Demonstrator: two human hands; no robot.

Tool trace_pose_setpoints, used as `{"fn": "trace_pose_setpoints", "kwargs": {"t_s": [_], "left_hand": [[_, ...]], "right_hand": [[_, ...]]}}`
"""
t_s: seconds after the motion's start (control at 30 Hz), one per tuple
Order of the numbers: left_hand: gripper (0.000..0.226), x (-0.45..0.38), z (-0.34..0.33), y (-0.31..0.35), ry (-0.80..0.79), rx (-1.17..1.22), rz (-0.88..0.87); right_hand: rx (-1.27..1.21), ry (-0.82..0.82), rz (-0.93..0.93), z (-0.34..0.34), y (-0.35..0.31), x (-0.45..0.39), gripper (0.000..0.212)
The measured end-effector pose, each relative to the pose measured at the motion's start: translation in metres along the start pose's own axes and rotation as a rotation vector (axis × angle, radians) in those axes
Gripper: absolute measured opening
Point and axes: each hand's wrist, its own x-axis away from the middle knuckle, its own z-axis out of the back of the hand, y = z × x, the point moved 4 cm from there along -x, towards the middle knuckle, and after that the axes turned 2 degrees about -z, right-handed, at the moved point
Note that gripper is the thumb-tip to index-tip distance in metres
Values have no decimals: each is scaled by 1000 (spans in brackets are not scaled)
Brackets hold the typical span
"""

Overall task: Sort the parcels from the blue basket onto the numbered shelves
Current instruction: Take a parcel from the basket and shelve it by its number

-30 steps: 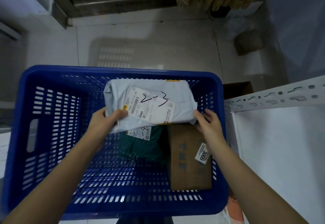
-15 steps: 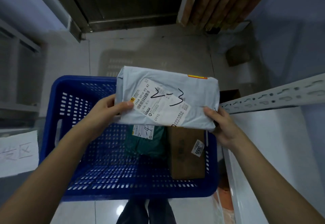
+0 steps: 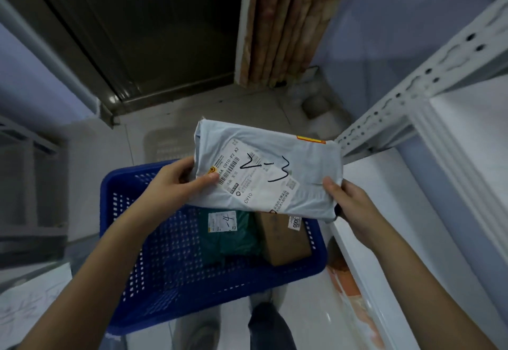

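Left hand (image 3: 178, 185) and right hand (image 3: 347, 201) grasp opposite ends of grey parcel (image 3: 269, 168), frame centre, above blue basket (image 3: 165, 253).

Pale grey mailer (image 3: 275, 168) with white label; blue perforated basket (image 3: 170, 239). Green parcel (image 3: 236, 239), brown carton (image 3: 286, 242), white shelving (image 3: 412, 94)

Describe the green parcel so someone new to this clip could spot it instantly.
Find the blue basket on the floor. Inside, the green parcel lies beside a brown box. Only it is a soft dark-green bag, its white label handwritten.
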Motion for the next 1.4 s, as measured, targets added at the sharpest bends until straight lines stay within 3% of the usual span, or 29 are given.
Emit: {"fn": "trace_pose_setpoints", "kwargs": {"t_s": [0.5, 0.67, 0.77, 1.1, 1.27, 1.4], "left_hand": [[20, 159, 0, 199, -219, -142, -228], [28, 206, -44, 251, -312, -75, -301], [18, 238, -78, 280, -370, -20, -347], [13, 358, -192, 364, -490, -236, -700], [23, 428, -229, 410, -543, -132, -815], [22, 478, -249, 453, -617, -5, -905]], "right_hand": [[-41, 287, 183, 26, -98, 270, 16], [14, 391, 274, 72, -118, 347, 19], [17, 491, 325, 104, -123, 398, 20], [27, 799, 468, 186, -114, 603, 30], [90, 942, 538, 209, -127, 702, 11], [101, 1056, 639, 225, -145, 767, 24]]}}
